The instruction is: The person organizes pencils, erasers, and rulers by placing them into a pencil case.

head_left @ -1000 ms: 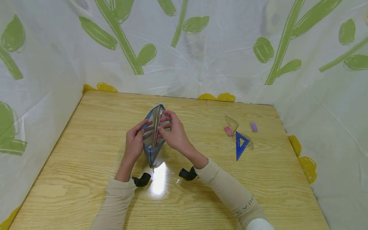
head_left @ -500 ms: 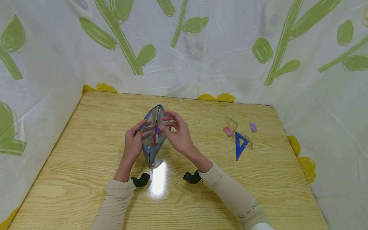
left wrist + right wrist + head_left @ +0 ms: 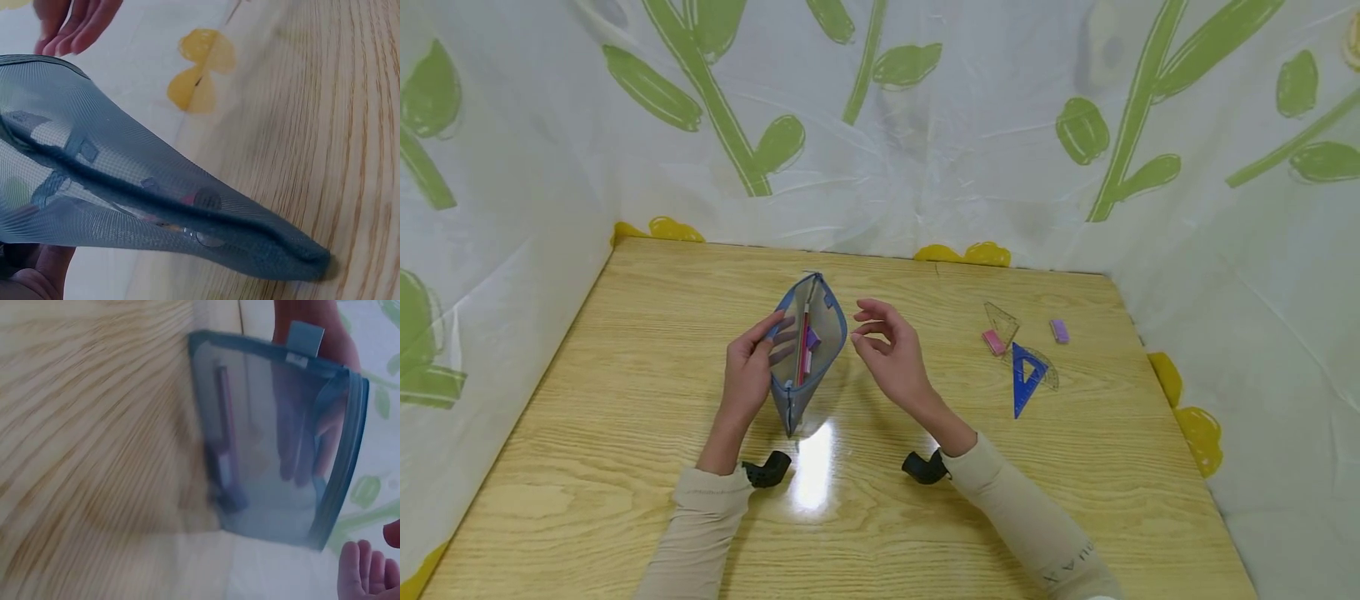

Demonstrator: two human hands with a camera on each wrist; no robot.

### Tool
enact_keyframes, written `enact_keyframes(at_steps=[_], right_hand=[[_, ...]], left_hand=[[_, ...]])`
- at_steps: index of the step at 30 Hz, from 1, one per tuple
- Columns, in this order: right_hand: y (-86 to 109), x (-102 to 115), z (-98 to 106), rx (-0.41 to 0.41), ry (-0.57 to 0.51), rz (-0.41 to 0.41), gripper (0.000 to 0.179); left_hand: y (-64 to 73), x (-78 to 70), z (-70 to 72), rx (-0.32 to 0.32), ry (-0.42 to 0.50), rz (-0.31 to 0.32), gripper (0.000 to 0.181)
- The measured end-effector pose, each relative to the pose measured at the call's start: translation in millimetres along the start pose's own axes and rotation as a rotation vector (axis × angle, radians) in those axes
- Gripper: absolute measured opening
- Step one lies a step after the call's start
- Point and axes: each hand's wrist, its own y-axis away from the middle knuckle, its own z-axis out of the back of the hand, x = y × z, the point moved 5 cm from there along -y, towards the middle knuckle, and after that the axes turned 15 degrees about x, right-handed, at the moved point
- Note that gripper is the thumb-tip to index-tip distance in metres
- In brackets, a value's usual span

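A blue mesh zip pouch point(image 3: 830, 327) stands with its mouth spread wide, left of the table's middle. My left hand point(image 3: 747, 373) grips its left side, some fingers showing through the mesh. Inside lie a slim red pencil-like stick point(image 3: 802, 343) and a small purple item point(image 3: 813, 338); the mesh blurs both in the right wrist view. My right hand point(image 3: 897, 360) hovers just right of the pouch, apart from it, fingers loosely bent and holding nothing. The left wrist view shows the right-hand fingers point(image 3: 78, 28) beyond the pouch's rim point(image 3: 37, 59).
To the right on the wooden table point(image 3: 925, 517) lie a pink eraser point(image 3: 994, 342), a purple eraser point(image 3: 1059, 331), a blue set square point(image 3: 1027, 377), a clear set square point(image 3: 1002, 322) and a clear protractor point(image 3: 1051, 377) partly under the blue one. Patterned cloth walls point(image 3: 880, 183) surround the table.
My right hand has drawn out of the pouch's mouth and moved right, away from it. The stick and purple item stay inside. My left hand keeps its hold.
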Motion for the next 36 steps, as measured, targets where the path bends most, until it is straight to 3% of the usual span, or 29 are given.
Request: enact_keyframes(at_steps=[16,36], right_hand=[[28.6,-20.6,32.4,0.073,0.041,-0.105,0.036],[80.0,-29.1,106.5,0.062,0.156,-0.243,0.044]], left_hand=[[0.2,1.3,1.7,-0.012,-0.012,-0.010,0.047],[-0.2,1.4,0.8,-0.003,-0.014,-0.025,0.049]])
